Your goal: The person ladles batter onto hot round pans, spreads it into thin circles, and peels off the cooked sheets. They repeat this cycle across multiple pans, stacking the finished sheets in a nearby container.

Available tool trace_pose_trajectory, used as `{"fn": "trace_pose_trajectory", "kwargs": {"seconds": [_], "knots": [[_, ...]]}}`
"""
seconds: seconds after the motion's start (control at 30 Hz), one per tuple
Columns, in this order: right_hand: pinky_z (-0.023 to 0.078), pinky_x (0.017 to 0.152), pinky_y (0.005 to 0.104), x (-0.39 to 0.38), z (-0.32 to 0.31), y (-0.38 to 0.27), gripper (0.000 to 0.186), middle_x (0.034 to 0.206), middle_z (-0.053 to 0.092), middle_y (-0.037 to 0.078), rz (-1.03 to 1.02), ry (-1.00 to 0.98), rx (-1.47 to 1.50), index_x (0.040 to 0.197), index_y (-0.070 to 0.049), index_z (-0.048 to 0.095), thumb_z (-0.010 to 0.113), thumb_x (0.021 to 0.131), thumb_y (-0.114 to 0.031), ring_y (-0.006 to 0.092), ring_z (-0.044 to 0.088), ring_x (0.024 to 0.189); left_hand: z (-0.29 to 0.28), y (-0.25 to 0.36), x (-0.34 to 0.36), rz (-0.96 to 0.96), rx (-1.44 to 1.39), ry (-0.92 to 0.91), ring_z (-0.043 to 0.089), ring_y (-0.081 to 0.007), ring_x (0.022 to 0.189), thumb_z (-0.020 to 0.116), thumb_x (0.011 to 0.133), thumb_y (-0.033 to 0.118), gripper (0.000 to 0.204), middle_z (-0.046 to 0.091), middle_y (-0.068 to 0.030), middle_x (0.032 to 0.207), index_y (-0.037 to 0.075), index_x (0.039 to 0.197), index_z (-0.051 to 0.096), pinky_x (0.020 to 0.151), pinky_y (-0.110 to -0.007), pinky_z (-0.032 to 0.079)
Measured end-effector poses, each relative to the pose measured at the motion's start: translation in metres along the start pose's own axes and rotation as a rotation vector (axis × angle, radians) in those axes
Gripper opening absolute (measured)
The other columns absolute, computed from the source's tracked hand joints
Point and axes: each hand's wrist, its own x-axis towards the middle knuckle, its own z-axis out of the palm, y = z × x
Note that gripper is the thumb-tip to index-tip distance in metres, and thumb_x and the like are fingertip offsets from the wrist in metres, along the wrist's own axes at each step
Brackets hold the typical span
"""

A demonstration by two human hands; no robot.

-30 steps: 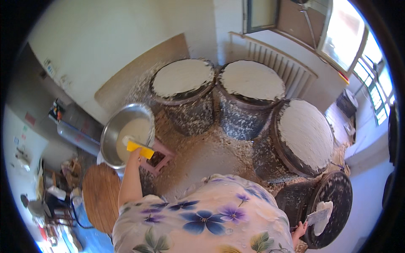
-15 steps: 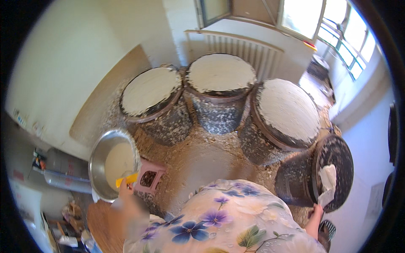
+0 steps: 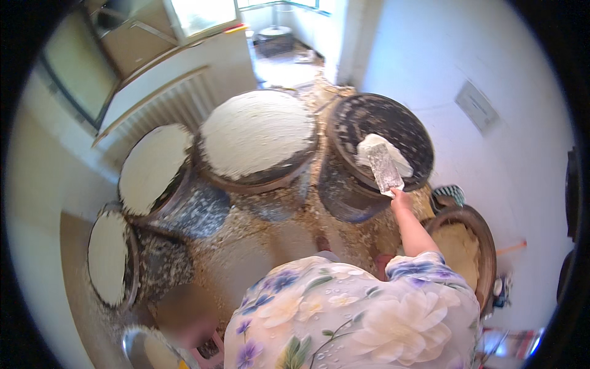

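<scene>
My right hand (image 3: 402, 200) is closed round the near end of a broad flat scraper (image 3: 386, 172), coated with white paste. Its blade reaches over the dark round top (image 3: 402, 114) of an upturned tub or barrel. A thick lump of white paste (image 3: 372, 145) lies at the blade, over that speckled top. I cannot make out my left hand. At the lower left the steel bowl (image 3: 130, 350) is cut off by the picture's edge, with a yellow piece (image 3: 182, 364) beside its pale contents.
Left of the dark top stand more barrels, their tops spread with white paste (image 3: 258, 132). A brown-rimmed vat (image 3: 485, 246) of tan stuff is by my right elbow. A pink stool (image 3: 203, 357) is at lower left, partly behind a blurred patch. The floor (image 3: 239, 252) is spattered.
The view has swung right. My right hand has brought the paste-laden scraper from the near side of the dark top to over it. My left hand, earlier at the bowl, no longer shows.
</scene>
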Motion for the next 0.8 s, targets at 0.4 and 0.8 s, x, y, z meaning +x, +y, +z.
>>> {"fn": "trace_pose_trajectory", "kwargs": {"seconds": [0.4,0.8], "knots": [[0.041,0.044,0.025,0.022,0.017,-0.013,0.052,0.077,0.061,0.004,0.646,-0.175,1.291,0.114,-0.014,0.057,0.066,0.065,0.002,0.011,0.049,0.048,0.197,0.23,0.065,-0.888,-1.054,-0.391,0.058,-0.0213,0.083,0.059,0.078,0.013,0.039,0.058,-0.0124,0.097,0.002,0.114,0.047,0.068,-0.029,0.05],[0.045,0.072,0.0414,0.049,-0.059,0.072,0.038,0.089,0.061,0.016,0.196,-0.102,-0.089,0.105,-0.025,0.06,0.05,0.076,-0.004,0.0326,0.059,0.086,0.255,0.304,0.081,-0.986,-1.072,-0.661,0.059,-0.0201,0.083,0.057,0.081,0.014,0.034,0.059,-0.0094,0.097,0.004,0.112,0.049,0.067,-0.028,0.05]]}}
